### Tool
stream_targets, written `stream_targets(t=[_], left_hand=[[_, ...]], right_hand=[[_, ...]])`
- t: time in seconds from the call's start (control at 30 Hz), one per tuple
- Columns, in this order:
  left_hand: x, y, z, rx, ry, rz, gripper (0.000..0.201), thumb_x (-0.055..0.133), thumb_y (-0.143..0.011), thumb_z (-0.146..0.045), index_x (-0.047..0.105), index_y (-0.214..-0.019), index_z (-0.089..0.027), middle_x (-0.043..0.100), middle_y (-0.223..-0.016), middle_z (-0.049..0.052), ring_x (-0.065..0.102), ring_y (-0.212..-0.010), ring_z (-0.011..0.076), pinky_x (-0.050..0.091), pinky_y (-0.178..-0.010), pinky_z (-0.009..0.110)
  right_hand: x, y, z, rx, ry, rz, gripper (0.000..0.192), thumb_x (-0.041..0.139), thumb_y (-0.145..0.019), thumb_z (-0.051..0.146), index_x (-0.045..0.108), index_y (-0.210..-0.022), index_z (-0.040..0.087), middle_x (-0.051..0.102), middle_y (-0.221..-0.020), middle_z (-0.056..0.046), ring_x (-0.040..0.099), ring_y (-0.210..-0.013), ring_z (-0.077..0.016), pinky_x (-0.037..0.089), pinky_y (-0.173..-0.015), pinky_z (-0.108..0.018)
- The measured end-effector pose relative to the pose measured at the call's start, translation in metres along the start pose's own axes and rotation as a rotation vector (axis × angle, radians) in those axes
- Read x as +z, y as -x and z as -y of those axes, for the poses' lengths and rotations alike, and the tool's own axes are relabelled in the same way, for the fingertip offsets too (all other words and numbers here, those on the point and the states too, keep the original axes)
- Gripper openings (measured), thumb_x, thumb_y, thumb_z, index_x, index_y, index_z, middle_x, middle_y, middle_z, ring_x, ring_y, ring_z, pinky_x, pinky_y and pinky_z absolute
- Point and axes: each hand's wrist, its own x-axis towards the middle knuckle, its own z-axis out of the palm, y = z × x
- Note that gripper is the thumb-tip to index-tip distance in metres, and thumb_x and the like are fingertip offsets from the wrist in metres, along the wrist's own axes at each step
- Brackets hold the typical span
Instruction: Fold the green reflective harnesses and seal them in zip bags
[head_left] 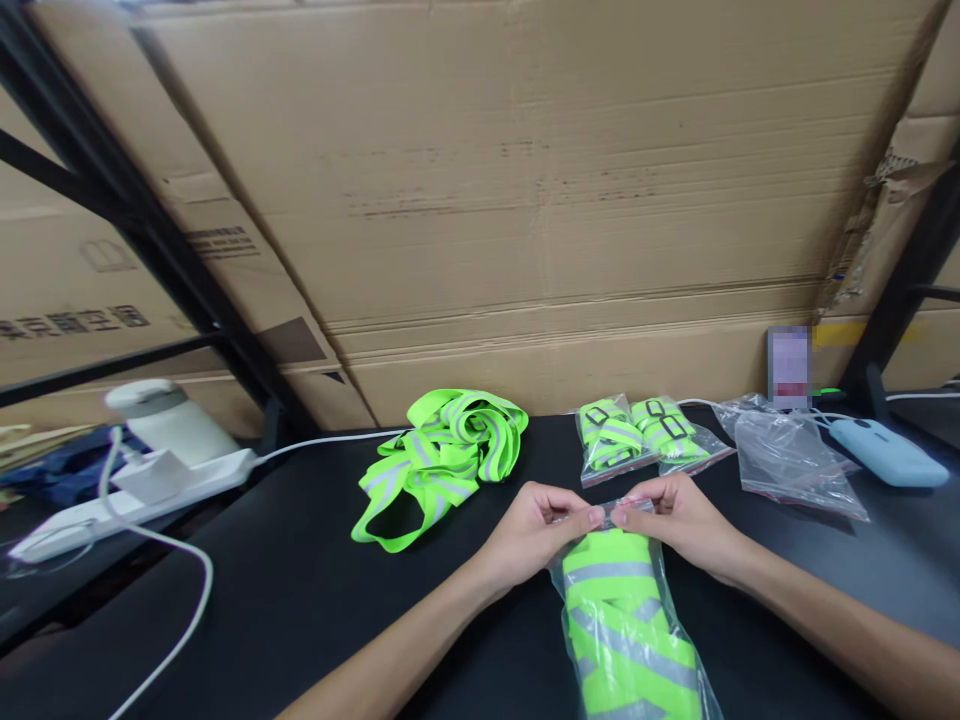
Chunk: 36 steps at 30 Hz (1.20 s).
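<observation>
A clear plastic bag [630, 620] stuffed with a folded neon-green reflective strap lies on the black bench near its front edge, its mouth pointing away from the person. The left hand [536, 530] and right hand [679, 520] pinch that mouth shut between thumbs and forefingers, fingertips almost meeting. Behind them sit two packed bags of straps [641, 435], a loose heap of green straps [442, 455] to the left, and empty bags [787, 445] toward the back right corner.
</observation>
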Motion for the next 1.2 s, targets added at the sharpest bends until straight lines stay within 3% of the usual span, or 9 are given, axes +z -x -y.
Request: stream_targets(t=[0.23,0.63,1.0,1.2], left_hand=[[-0.008,-0.002,-0.003,-0.105,0.048,0.034,0.047,0.087,-0.065,-0.055,0.073,-0.068,-0.011,0.055,-0.05,-0.002,0.041,-0.041,0.0061,0.032,-0.038,0.019],[-0.005,0.0,0.0,0.037,-0.107,0.017,0.052,0.08,-0.072,-0.062,0.07,-0.073,-0.01,0.052,-0.049,-0.005,0.041,-0.038,0.0041,0.035,-0.036,0.016],[0.002,0.0,0.0,0.012,-0.099,0.019,0.056,0.081,-0.068,-0.064,0.071,-0.073,-0.01,0.053,-0.049,-0.004,0.038,-0.036,0.0035,0.03,-0.033,0.016],[0.002,0.0,0.003,-0.018,-0.065,0.061,0.056,0.082,-0.068,-0.064,0.075,-0.078,-0.009,0.053,-0.051,-0.003,0.038,-0.04,0.0039,0.031,-0.037,0.017]], right_hand=[[0.0,0.002,0.007,-0.007,-0.022,0.006,0.035,0.087,-0.071,0.05,0.079,-0.077,0.017,0.076,-0.076,-0.003,0.064,-0.067,-0.0159,0.048,-0.068,-0.028],[0.001,0.001,0.007,-0.016,0.003,-0.001,0.031,0.085,-0.075,0.046,0.076,-0.074,0.016,0.07,-0.069,0.0,0.058,-0.063,-0.0125,0.043,-0.063,-0.025],[0.003,0.003,0.009,0.005,-0.003,0.038,0.03,0.091,-0.067,0.042,0.077,-0.071,0.015,0.067,-0.063,0.001,0.053,-0.057,-0.0103,0.039,-0.057,-0.023],[0.003,0.003,0.01,0.018,0.018,0.059,0.032,0.089,-0.07,0.045,0.08,-0.078,0.015,0.074,-0.075,-0.004,0.061,-0.066,-0.0133,0.046,-0.064,-0.025]])
